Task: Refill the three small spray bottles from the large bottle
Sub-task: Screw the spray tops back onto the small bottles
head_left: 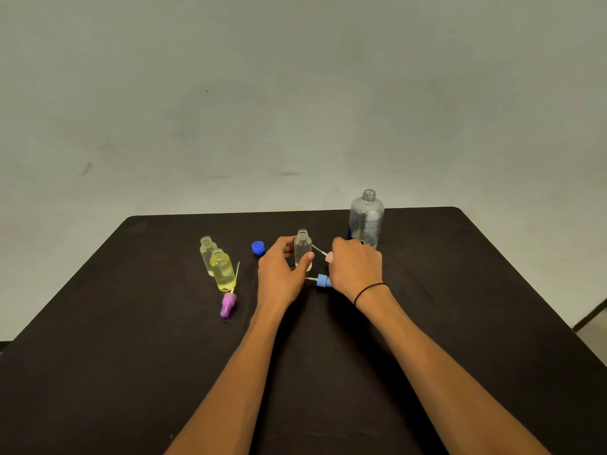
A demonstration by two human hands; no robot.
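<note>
A big black tabletop is filling the low half of the view. A plain gray-green wall is standing behind it, toward 12 o'clock. A bit of pale floor is showing at 4 o'clock.

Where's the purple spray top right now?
The purple spray top lies on its side on the black table, left of the left hand, just in front of the yellow bottle.
</note>
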